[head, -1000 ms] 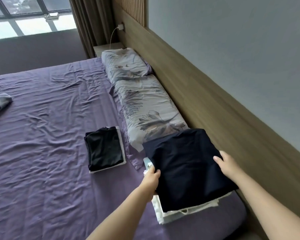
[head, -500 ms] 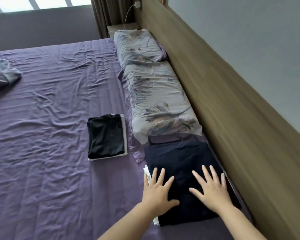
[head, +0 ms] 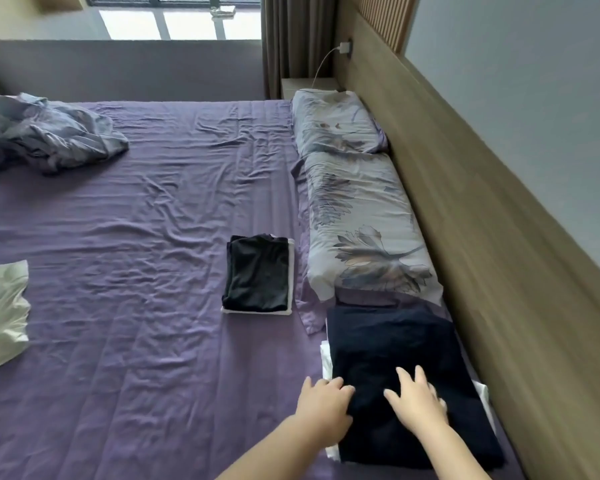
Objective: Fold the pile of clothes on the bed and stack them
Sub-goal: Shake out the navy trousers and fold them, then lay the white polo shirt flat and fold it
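Navy folded garment (head: 395, 368): topmost on the stack of folded clothes (head: 480, 396) at the near corner of the bed (head: 136, 271), just beside the wooden headboard (head: 465, 237) and below the nearer floral pillow (head: 364, 230); white layers showing beneath at left and right edges. Left hand (head: 323, 403): fingers relaxed, resting at the garment's left edge, gripping nothing; half a second earlier spread flat further up the cloth. Right hand (head: 416, 400): fingers spread, pressing the top surface, likewise drawn back toward the near edge. One second earlier: garment carried in both hands; now laid down and smoothed. Judged: this item stacked, hands free for the next. Second small stack, black on white (head: 257, 271): apart, mid-bed. Pale crumpled cloth (head: 0, 313): left edge, unfolded, probably next. Rumpled bluish bedding (head: 45, 136): far left.
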Action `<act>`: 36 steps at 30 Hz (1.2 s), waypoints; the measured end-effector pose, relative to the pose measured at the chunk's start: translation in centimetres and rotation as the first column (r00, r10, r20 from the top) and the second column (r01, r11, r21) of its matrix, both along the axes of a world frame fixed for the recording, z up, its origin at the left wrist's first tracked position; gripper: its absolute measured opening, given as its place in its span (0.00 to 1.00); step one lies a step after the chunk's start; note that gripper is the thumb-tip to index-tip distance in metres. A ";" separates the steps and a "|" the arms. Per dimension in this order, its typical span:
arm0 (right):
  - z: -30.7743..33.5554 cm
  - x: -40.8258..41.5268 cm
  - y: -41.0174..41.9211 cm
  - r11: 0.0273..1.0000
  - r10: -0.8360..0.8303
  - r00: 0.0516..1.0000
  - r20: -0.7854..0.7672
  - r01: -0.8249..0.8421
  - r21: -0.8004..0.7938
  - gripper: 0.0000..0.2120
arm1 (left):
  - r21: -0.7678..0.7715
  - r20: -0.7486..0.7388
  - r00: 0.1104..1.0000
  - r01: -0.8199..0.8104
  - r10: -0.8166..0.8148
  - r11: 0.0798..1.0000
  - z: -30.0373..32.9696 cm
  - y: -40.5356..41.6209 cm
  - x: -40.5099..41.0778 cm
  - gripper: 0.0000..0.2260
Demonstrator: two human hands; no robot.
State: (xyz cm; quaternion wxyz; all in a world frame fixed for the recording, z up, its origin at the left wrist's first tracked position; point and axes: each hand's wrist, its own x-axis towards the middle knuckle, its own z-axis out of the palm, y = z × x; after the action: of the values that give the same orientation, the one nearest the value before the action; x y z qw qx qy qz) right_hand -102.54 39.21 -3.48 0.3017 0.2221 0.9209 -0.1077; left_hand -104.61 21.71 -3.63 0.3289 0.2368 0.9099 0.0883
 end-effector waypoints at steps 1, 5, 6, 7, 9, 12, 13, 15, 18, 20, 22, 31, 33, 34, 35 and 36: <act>0.9 -0.2 -1.3 1.000 0.008 0.999 -0.048 -0.009 -0.025 0.28 | 0.032 0.049 0.996 -0.079 0.077 0.996 1.1 -1.4 -0.1 0.21; 4.1 -1.1 -7.7 0.984 0.104 0.972 -0.209 -0.131 -0.121 0.22 | 0.032 0.074 0.953 -0.298 0.295 0.954 5.0 -7.8 -0.3 0.17; 4.9 -1.2 -9.7 0.974 0.112 0.961 -0.253 -0.156 -0.163 0.19 | 0.035 0.058 0.943 -0.330 0.328 0.943 5.9 -9.6 -0.2 0.17; 5.6 -1.2 -11.7 0.963 0.110 0.949 -0.295 -0.175 -0.205 0.16 | 0.039 0.043 0.933 -0.359 0.357 0.933 6.7 -11.5 0.1 0.16; 6.8 -0.9 -16.0 0.942 0.128 0.927 -0.353 -0.225 -0.248 0.14 | 0.053 0.006 0.913 -0.408 0.408 0.911 8.0 -15.4 0.7 0.16; 8.1 0.2 -23.0 0.909 0.226 0.886 -0.405 -0.341 -0.239 0.13 | 0.087 -0.040 0.877 -0.475 0.479 0.876 9.4 -21.9 2.5 0.16; 8.6 0.7 -25.3 0.897 0.255 0.872 -0.418 -0.375 -0.234 0.13 | 0.098 -0.054 0.864 -0.495 0.501 0.863 9.8 -24.1 3.3 0.16; 9.7 2.0 -30.1 0.874 0.304 0.841 -0.447 -0.434 -0.221 0.11 | 0.120 -0.074 0.835 -0.536 0.545 0.836 10.5 -28.5 5.5 0.17; 11.2 4.3 -37.2 0.827 0.380 0.785 -0.489 -0.525 -0.200 0.11 | 0.151 -0.095 0.784 -0.598 0.614 0.787 11.7 -35.4 9.2 0.17; 12.1 5.9 -41.9 0.787 0.430 0.739 -0.518 -0.588 -0.185 0.11 | 0.174 -0.106 0.746 -0.637 0.658 0.751 12.5 -40.0 11.7 0.16; 12.7 7.5 -46.6 0.757 0.462 0.698 -0.547 -0.632 -0.167 0.12 | 0.184 -0.122 0.697 -0.683 0.706 0.707 13.2 -44.5 14.1 0.16; 14.4 13.3 -63.6 0.584 0.610 0.544 -0.575 -0.800 -0.137 0.11 | 0.200 -0.180 0.450 -0.854 0.874 0.481 15.0 -61.4 24.2 0.16; 14.9 13.8 -66.3 0.549 0.642 0.518 -0.566 -0.825 -0.133 0.11 | 0.219 -0.179 0.403 -0.873 0.898 0.435 15.3 -64.1 25.5 0.16; 15.0 13.8 -67.6 0.535 0.654 0.507 -0.562 -0.835 -0.131 0.12 | 0.230 -0.182 0.380 -0.880 0.907 0.415 15.4 -65.3 26.0 0.16; 15.1 13.7 -68.8 0.521 0.665 0.495 -0.559 -0.844 -0.129 0.12 | 0.242 -0.183 0.360 -0.886 0.915 0.396 15.5 -66.5 26.4 0.17; 15.2 13.5 -69.9 0.507 0.676 0.483 -0.556 -0.853 -0.125 0.12 | 0.253 -0.180 0.340 -0.891 0.923 0.377 15.6 -67.6 26.7 0.17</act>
State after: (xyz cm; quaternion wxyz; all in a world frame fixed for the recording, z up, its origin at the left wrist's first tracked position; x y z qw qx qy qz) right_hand -89.08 -30.71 11.68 0.1390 -0.3171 0.9200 -0.1837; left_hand -77.90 -45.89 11.98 0.0727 -0.2809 0.9182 0.2697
